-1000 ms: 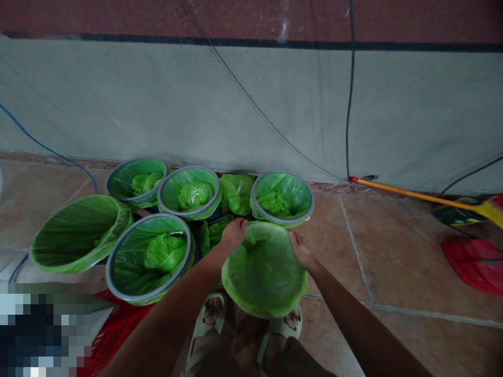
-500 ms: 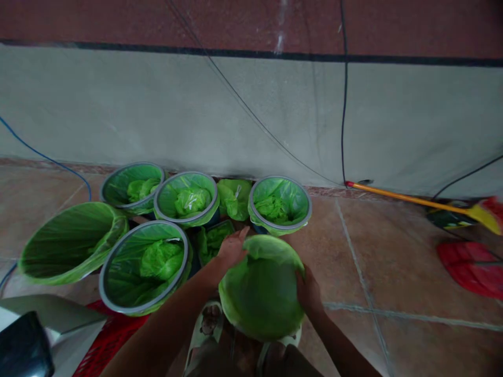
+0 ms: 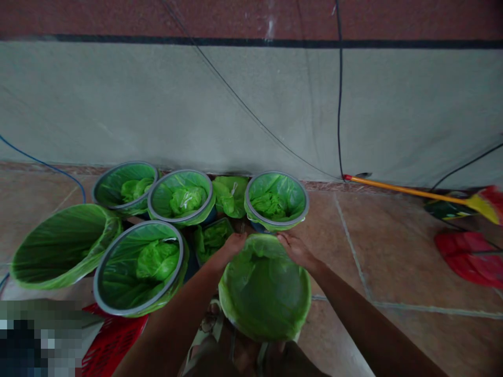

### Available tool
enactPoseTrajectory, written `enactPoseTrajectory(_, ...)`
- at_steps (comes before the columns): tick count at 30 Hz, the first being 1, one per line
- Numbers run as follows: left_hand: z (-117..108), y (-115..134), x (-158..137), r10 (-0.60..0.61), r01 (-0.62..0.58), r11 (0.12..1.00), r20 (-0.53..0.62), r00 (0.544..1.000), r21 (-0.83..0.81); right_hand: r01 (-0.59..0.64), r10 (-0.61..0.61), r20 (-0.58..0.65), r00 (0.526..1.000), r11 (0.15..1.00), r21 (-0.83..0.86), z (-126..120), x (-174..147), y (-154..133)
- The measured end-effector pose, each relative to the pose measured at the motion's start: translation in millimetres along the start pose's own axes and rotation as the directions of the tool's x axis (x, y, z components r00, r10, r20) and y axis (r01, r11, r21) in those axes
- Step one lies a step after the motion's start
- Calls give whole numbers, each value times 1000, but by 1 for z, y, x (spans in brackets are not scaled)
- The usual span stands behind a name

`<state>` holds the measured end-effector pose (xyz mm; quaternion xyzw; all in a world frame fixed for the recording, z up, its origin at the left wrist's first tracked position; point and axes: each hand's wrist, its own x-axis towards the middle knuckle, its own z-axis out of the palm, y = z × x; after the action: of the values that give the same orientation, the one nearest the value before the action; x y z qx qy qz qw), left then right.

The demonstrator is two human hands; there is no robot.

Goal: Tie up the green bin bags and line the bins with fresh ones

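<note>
Left fingers (image 3: 239, 238) and right fingers (image 3: 285, 241) grip the green-lined bin (image 3: 267, 298) by its far rim, its underside hidden from view.

- Green-lined bin (image 3: 265, 298): round, mouth up and open, tipped toward the viewer; its base is hidden.
- Liner (image 3: 236, 283): thin, translucent light-green plastic, wrinkled inside and covering the whole rim.
- Place: just on the near side of the rightmost gray-rimmed bin (image 3: 278, 224).

orange-handled broom (image 3: 412, 190) beside grey wall (image 3: 118, 104) | red dustpan (image 3: 459, 250) near broom | blue cable (image 3: 50, 166) at left
</note>
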<state>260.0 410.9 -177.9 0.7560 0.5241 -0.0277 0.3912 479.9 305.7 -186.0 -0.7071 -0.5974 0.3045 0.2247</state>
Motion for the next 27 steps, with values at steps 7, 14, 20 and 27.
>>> enactPoseTrajectory(7,14,-11,-34,195,-192,968,-3,981,159,101,-96,119,988,994,-33,11,-10,17)
enactPoseTrajectory(14,9,-2,-35,212,-195,923,-14,977,333,-44,44,6,999,999,-29,16,-27,24)
enactPoseTrajectory(20,-21,7,-32,197,-171,976,-214,957,132,-456,460,-270,846,886,78,37,-92,19)
enactPoseTrajectory(27,-25,24,-2,70,-36,987,-217,974,158,-527,566,-128,815,814,244,35,-126,15)
